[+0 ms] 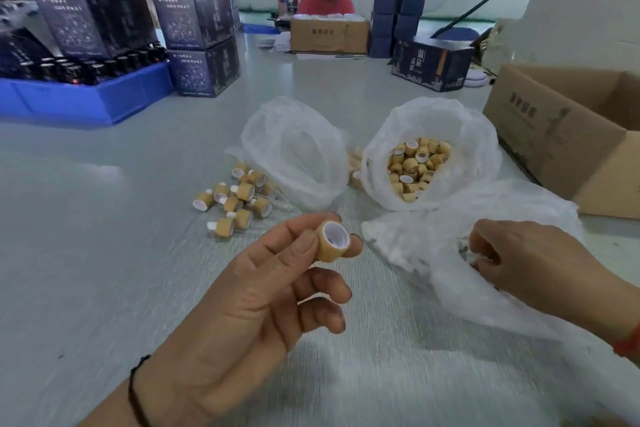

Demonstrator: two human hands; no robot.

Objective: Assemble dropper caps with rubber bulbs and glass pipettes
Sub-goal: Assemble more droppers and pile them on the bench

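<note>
Head view: the left hand (242, 291) pinches one tan dropper cap (332, 241) between thumb and fingertips, held up over the pale table (86, 218), white open end facing up and away. The right hand (519, 263) has its fingers curled down in a crinkly white plastic bag (433, 253) near the front; what they hold is hidden, so I cannot tell. There are three white bags. The back right one (433, 121) is full of loose tan caps (415, 163), too many to count. The back left bag (294, 149) looks see-through. Beside it lies a small pile of finished caps (235, 198), about ten. A brown cardboard box (561, 135) at right has dark print, too blurry to read. Dark blue boxes (194, 28) are stacked at left; their writing is unreadable too.
</note>
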